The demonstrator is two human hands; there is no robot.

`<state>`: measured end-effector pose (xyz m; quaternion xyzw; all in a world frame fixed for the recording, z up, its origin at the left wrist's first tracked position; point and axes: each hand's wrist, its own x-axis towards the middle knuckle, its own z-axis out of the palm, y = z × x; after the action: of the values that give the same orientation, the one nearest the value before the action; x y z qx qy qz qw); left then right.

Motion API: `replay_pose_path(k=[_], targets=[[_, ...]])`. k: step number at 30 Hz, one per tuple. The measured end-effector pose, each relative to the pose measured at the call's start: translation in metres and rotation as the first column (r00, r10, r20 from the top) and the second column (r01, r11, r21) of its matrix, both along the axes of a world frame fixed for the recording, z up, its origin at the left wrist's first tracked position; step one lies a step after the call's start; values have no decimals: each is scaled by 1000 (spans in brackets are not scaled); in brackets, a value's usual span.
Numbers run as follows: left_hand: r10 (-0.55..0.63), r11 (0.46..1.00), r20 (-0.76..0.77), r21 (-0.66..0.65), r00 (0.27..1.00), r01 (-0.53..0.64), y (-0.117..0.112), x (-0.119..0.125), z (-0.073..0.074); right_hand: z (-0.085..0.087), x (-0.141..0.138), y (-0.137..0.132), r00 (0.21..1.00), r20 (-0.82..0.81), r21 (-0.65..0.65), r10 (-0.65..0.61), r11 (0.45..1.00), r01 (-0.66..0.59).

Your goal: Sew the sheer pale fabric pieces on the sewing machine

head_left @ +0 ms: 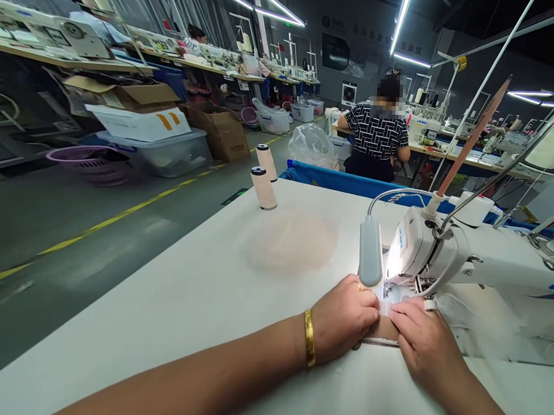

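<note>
One wide white table (186, 289) carries everything. Along its right edge stands a white sewing machine (485, 265), its head pointing toward the table's middle. Beyond the far edge a person in a black-and-white patterned top (376, 138) is at another bench. A blurred pale pink round piece (291, 242) lies mid-table. Toward the near edge, the left hand (343, 317) and right hand (424, 345) lie palm down, fingers loosely spread and clasping nothing, pressing a tan fabric strip (382, 331) flat just before the needle area. A grey lamp (371, 251) hangs over the left hand. Two thread spools (263, 187) stand by the far edge. A gold bangle (309, 337) circles the left wrist.
</note>
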<state>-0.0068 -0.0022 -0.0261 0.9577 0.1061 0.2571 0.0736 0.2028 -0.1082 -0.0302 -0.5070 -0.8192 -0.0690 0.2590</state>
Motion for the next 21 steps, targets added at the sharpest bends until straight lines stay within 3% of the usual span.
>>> replay_pose_path(k=[6,13,21], targets=[[37,999,1,3,999,-37,0,2,1,-1,1,3,1000,8,-17,-30,999,30],[91,996,-5,11,996,-91,10,9,7,-6,3,9,986,53,-12,-157,987,158],[109,994,-30,-26,994,-110,15,11,7,-24,10,14,958,130,30,-255,967,253]])
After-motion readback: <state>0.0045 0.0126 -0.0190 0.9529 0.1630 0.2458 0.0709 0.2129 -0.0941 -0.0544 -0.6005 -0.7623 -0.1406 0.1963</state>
